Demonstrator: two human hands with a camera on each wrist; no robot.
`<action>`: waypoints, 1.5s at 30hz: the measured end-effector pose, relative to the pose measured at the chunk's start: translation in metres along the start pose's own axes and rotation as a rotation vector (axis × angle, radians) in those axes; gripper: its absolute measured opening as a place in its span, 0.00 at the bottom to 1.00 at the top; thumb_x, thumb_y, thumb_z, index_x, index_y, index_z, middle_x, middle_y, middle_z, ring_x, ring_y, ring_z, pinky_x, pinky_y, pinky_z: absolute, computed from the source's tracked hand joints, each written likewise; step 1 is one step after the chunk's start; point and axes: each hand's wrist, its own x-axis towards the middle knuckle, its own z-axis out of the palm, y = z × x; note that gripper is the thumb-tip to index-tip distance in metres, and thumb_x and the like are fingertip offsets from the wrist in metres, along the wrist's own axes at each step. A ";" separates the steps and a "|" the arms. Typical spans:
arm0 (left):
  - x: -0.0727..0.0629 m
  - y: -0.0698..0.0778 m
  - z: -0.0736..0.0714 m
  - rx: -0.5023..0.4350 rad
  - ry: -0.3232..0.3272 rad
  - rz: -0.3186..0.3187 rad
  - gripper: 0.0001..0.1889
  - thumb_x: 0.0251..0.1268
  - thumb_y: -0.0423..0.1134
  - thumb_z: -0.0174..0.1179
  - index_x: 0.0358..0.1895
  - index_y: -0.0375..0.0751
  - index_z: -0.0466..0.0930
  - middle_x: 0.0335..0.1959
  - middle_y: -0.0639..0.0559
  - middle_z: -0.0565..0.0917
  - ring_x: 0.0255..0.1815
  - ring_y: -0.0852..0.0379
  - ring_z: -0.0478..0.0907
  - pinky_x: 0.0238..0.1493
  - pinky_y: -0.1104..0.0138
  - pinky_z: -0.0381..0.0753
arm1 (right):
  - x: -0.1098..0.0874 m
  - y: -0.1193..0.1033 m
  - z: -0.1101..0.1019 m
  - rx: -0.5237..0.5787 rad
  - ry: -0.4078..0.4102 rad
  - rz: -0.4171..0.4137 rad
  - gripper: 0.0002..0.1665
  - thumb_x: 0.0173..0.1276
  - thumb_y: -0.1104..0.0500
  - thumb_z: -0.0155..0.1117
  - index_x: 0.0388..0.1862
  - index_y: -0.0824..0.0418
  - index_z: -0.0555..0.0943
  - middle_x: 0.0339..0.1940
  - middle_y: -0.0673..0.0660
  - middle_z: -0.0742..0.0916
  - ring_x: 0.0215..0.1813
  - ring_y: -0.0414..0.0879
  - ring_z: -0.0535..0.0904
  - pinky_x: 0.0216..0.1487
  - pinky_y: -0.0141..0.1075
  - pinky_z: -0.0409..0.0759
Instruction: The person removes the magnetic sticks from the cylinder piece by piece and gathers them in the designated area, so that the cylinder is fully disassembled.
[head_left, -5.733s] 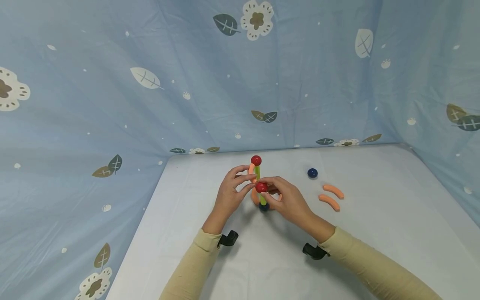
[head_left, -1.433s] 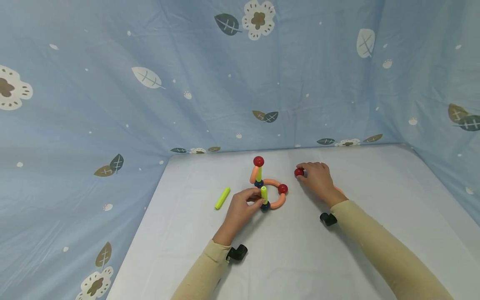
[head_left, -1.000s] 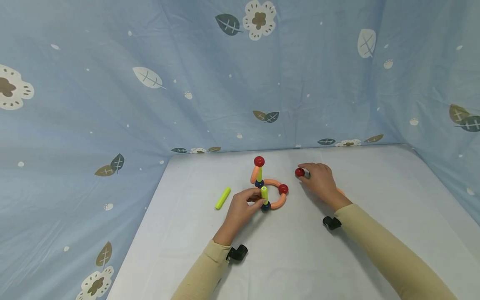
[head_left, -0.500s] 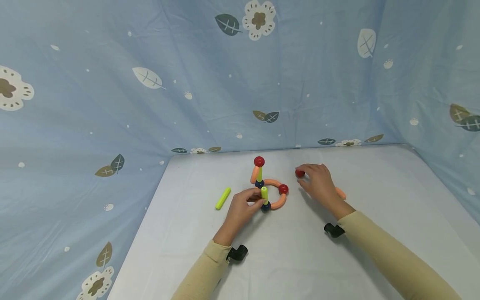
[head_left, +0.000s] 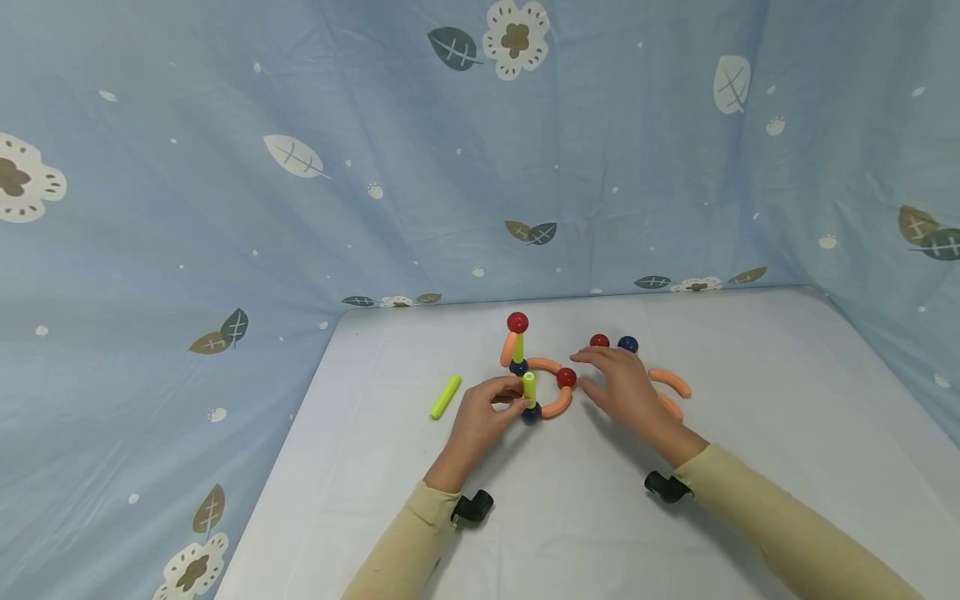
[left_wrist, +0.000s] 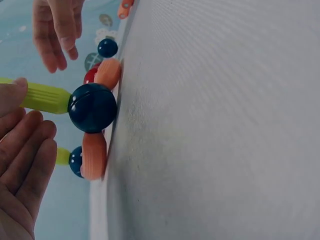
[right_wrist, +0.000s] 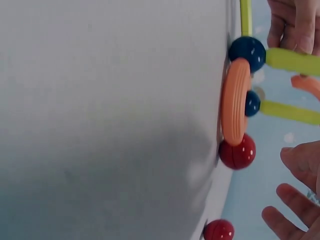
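Observation:
My left hand (head_left: 486, 417) pinches an upright green stick (head_left: 529, 387) between thumb and fingers. The stick stands on a dark blue ball (left_wrist: 92, 107), the front corner of a ring of orange curved pieces (head_left: 557, 405). A red ball (head_left: 566, 377) joins the ring's right side. At its back rises a second green stick (head_left: 518, 348) on a blue ball (head_left: 518, 367), topped by a red ball (head_left: 517, 322) with an orange curved piece (head_left: 508, 349) hanging from it. Just right of the ring, my right hand (head_left: 622, 387) hovers with fingers spread, holding nothing.
Behind the right hand lie a loose red ball (head_left: 599, 341) and a loose blue ball (head_left: 628, 343). Two orange curved pieces (head_left: 670, 382) rest to its right, one partly covered by the wrist. A loose green stick (head_left: 446, 397) lies left of the ring.
The right hand has let go of the red ball at the back and come forward and left towards the ring. The left hand has kept its pinch on the green stick over the last second.

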 end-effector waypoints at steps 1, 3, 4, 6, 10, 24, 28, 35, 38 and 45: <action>0.000 0.000 0.000 0.001 -0.004 -0.007 0.12 0.67 0.39 0.69 0.51 0.45 0.86 0.46 0.54 0.87 0.45 0.61 0.84 0.47 0.69 0.84 | -0.001 -0.002 0.001 0.007 -0.004 0.001 0.23 0.63 0.64 0.75 0.58 0.59 0.84 0.59 0.60 0.85 0.63 0.61 0.78 0.65 0.61 0.71; -0.001 -0.001 -0.001 0.011 -0.016 -0.020 0.14 0.66 0.40 0.70 0.54 0.45 0.85 0.48 0.51 0.87 0.45 0.59 0.85 0.45 0.69 0.85 | -0.003 -0.005 0.002 0.029 -0.014 0.008 0.22 0.63 0.64 0.75 0.58 0.59 0.84 0.58 0.60 0.86 0.62 0.60 0.79 0.63 0.59 0.75; -0.002 -0.001 -0.001 0.021 -0.025 -0.030 0.16 0.66 0.40 0.71 0.55 0.45 0.85 0.50 0.51 0.86 0.45 0.59 0.84 0.44 0.69 0.85 | -0.003 -0.006 0.003 0.045 -0.022 0.014 0.22 0.64 0.64 0.74 0.58 0.59 0.84 0.58 0.59 0.86 0.62 0.60 0.79 0.62 0.58 0.76; -0.002 -0.002 -0.002 0.042 -0.044 -0.049 0.19 0.64 0.40 0.72 0.58 0.46 0.84 0.54 0.51 0.85 0.45 0.58 0.84 0.42 0.68 0.85 | -0.005 -0.010 0.004 0.071 -0.039 0.023 0.22 0.64 0.63 0.74 0.58 0.59 0.84 0.58 0.59 0.85 0.61 0.58 0.79 0.60 0.57 0.78; -0.003 -0.006 -0.002 0.077 -0.100 -0.084 0.22 0.62 0.42 0.74 0.60 0.48 0.83 0.59 0.54 0.82 0.43 0.58 0.84 0.43 0.67 0.84 | -0.007 -0.017 0.008 0.122 -0.067 0.005 0.21 0.66 0.62 0.73 0.58 0.61 0.83 0.56 0.58 0.85 0.59 0.57 0.80 0.58 0.55 0.80; -0.005 -0.014 -0.001 0.119 -0.147 -0.109 0.20 0.63 0.43 0.73 0.57 0.48 0.84 0.60 0.57 0.80 0.41 0.63 0.82 0.42 0.69 0.82 | -0.007 -0.045 0.025 0.329 -0.151 0.009 0.25 0.67 0.63 0.72 0.63 0.60 0.80 0.57 0.58 0.85 0.53 0.56 0.83 0.49 0.48 0.85; -0.004 -0.016 0.001 0.111 -0.151 -0.111 0.19 0.63 0.43 0.73 0.56 0.48 0.85 0.59 0.57 0.81 0.41 0.63 0.82 0.43 0.69 0.82 | -0.004 -0.051 0.032 0.369 -0.163 0.018 0.22 0.69 0.63 0.71 0.60 0.60 0.81 0.55 0.55 0.86 0.54 0.54 0.85 0.51 0.42 0.86; -0.003 -0.018 0.004 0.120 -0.153 -0.087 0.16 0.63 0.42 0.73 0.53 0.47 0.87 0.58 0.56 0.81 0.42 0.61 0.82 0.44 0.69 0.83 | -0.001 -0.052 0.043 0.365 -0.175 0.039 0.18 0.70 0.62 0.70 0.58 0.60 0.83 0.51 0.54 0.88 0.51 0.49 0.87 0.52 0.40 0.85; -0.002 -0.019 0.005 0.118 -0.147 -0.085 0.15 0.62 0.42 0.73 0.52 0.47 0.87 0.56 0.56 0.82 0.41 0.61 0.82 0.44 0.70 0.83 | 0.000 -0.053 0.043 0.344 -0.169 0.044 0.17 0.70 0.62 0.71 0.56 0.60 0.83 0.48 0.54 0.89 0.49 0.48 0.87 0.50 0.40 0.86; -0.001 -0.020 0.006 0.107 -0.143 -0.098 0.13 0.61 0.42 0.74 0.48 0.48 0.87 0.51 0.57 0.84 0.41 0.62 0.82 0.44 0.70 0.83 | -0.001 -0.053 0.042 0.303 -0.148 0.030 0.15 0.70 0.61 0.71 0.53 0.60 0.83 0.45 0.53 0.90 0.47 0.45 0.87 0.48 0.40 0.86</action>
